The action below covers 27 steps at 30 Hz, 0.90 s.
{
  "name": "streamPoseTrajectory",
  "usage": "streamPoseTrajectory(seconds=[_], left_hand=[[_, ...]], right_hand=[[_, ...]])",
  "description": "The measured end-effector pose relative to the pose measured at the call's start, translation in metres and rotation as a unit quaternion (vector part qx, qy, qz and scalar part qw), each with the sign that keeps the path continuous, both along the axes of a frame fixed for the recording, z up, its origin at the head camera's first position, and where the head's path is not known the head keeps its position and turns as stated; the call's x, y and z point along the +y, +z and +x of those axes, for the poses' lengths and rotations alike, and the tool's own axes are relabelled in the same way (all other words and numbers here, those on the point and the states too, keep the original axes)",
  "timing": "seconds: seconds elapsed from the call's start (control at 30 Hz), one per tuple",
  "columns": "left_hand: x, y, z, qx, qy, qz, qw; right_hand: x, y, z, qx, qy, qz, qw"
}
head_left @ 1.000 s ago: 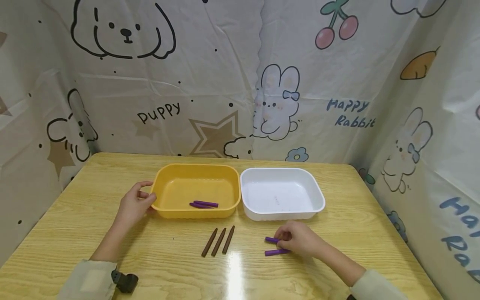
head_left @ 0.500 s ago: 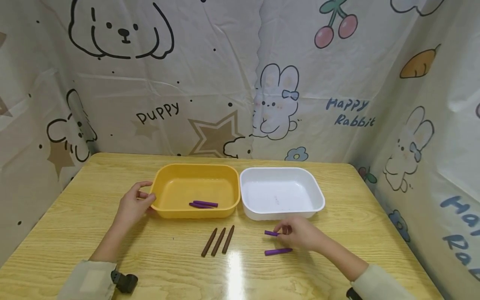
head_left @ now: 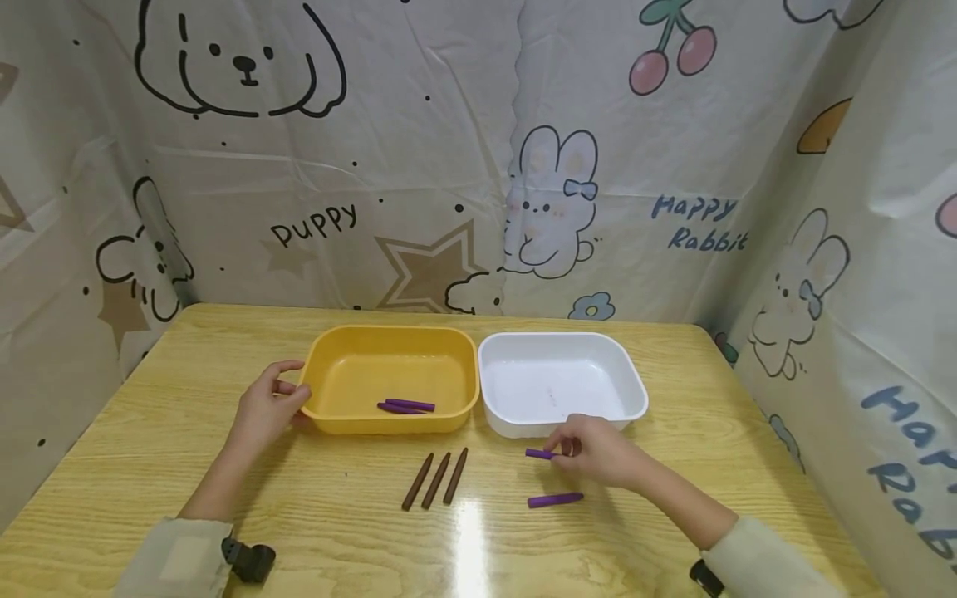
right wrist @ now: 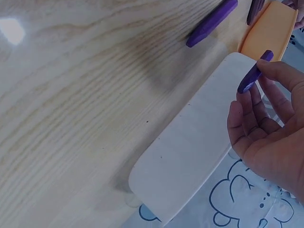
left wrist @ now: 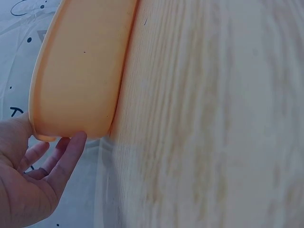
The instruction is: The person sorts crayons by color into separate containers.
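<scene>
right hand (head_left: 598,453): pinching a purple crayon (head_left: 538,453) between thumb and fingertips. change over the last second: i've moved it forward, away from the other purple crayon (head_left: 555,500), which now shows in full on the table (head_left: 359,540). mine is up off the wood per the right wrist view, just in front of the white bin (head_left: 523,429), in neither bin. so i'd call this pick done, placement not, one loose purple to go. left hand (head_left: 265,407): same spot, holding the yellow bin (head_left: 396,425) by its left end, bin hasn't shifted. two purple crayons (head_left: 409,405) lie in it, same as before. three brown crayons (head_left: 436,480) on the table, no hand on them.
</scene>
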<state>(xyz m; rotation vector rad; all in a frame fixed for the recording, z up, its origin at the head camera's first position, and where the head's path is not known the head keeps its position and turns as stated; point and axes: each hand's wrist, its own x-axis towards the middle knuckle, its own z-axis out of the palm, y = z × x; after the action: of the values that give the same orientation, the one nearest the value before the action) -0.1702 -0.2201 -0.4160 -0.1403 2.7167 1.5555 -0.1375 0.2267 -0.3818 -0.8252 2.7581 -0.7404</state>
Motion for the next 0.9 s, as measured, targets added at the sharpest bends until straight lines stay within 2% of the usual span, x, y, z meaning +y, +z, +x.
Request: streamPoseTrajectory(seconds=[0.4, 0.67, 0.9], left_hand=[[0.001, 0.001, 0.000, 0.003, 0.000, 0.007, 1.0000], [0.000, 0.000, 0.002, 0.011, -0.002, 0.006, 0.9999], [-0.001, -0.001, 0.003, 0.006, 0.000, 0.011, 0.9999]], right_hand=[[-0.008, 0.010, -0.004, 0.021, 0.012, 0.004, 0.9997], [-0.018, 0.025, -0.008, 0.038, 0.011, 0.018, 0.9991], [-0.028, 0.034, -0.012, 0.035, 0.006, 0.023, 0.9991]])
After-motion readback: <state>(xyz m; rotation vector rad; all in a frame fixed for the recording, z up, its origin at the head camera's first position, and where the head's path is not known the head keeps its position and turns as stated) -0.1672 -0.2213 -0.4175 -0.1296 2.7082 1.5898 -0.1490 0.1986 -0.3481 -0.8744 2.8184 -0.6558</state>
